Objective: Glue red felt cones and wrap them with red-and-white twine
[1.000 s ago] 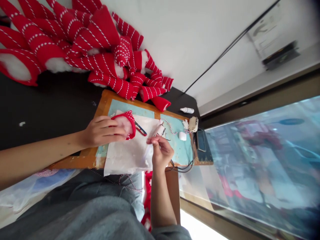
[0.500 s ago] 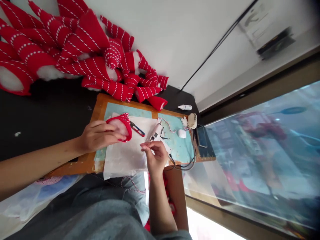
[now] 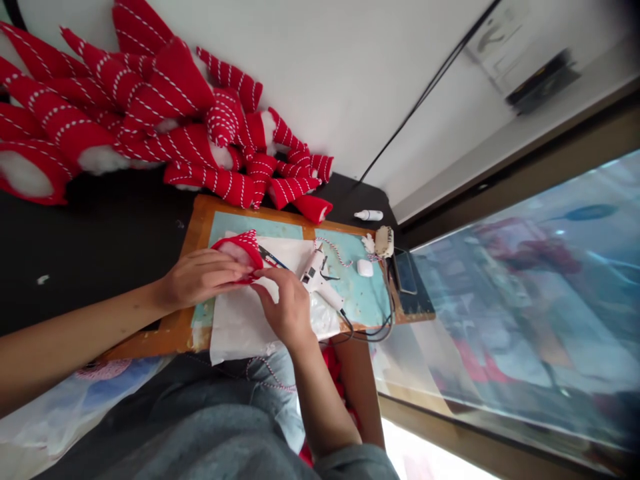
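A red felt cone (image 3: pixel 254 248) with red-and-white cord and white stuffing at its mouth is held in my left hand (image 3: pixel 203 277), whose fingers lie over the open end. My right hand (image 3: pixel 286 303) meets the cone's near rim, thumb and forefinger bent around the edge; what is pinched there is hidden. Beyond the cone a utility knife (image 3: pixel 273 259) is partly covered. To the right of my right hand a white glue gun (image 3: pixel 320 277) lies on its side. White paper (image 3: pixel 240 327) is spread beneath both hands.
Several red cord-striped cones (image 3: pixel 170 93) are heaped at the back left. A wood-framed blue board (image 3: pixel 357 293) bears a cord (image 3: pixel 337 247) and a small white case (image 3: pixel 365 268). A white bottle (image 3: pixel 369 215) and phone (image 3: pixel 405 272) lie right. Glass stands at far right.
My right hand has moved left from beside the glue gun to the cone's rim, uncovering the glue gun's handle. My left hand still holds the cone in nearly the same place.
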The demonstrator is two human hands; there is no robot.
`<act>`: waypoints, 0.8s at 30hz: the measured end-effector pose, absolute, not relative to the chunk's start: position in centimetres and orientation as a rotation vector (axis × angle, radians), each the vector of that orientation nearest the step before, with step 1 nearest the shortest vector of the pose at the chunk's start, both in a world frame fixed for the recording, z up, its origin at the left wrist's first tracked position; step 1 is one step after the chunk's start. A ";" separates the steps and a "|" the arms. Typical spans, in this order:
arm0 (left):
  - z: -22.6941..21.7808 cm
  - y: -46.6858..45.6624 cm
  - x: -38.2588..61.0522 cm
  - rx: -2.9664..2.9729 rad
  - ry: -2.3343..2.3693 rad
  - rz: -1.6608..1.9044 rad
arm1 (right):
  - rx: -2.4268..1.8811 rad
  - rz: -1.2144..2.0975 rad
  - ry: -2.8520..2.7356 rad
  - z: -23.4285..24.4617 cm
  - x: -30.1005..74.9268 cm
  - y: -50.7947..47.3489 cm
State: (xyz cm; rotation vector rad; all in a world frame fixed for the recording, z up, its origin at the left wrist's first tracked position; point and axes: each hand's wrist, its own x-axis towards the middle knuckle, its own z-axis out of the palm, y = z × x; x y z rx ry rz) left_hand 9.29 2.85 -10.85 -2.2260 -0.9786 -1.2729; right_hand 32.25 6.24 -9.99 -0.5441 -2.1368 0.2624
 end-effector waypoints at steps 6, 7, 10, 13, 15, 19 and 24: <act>-11.9 3.0 8.7 -2.234 -0.943 -1.349 | -0.563 0.248 -2.277 -10.1 32.4 6.9; -12.1 3.1 8.6 -2.237 -0.945 -1.352 | -0.549 0.229 -2.284 -10.1 32.4 7.0; -12.4 3.1 8.6 -2.235 -0.952 -1.368 | -0.519 0.153 -2.263 -9.8 32.2 7.1; -12.8 3.0 8.5 -2.220 -0.971 -1.384 | -0.473 0.154 -2.204 -9.3 32.2 7.0; -13.1 3.0 8.5 -2.221 -0.986 -1.391 | -0.465 0.184 -2.115 -9.0 32.2 6.8; -13.3 2.9 8.4 -2.261 -1.022 -1.385 | -0.611 0.261 -1.826 -8.7 32.7 5.9; -12.7 2.8 8.4 -2.284 -1.184 -1.401 | -0.794 0.376 -1.738 -8.9 33.9 5.1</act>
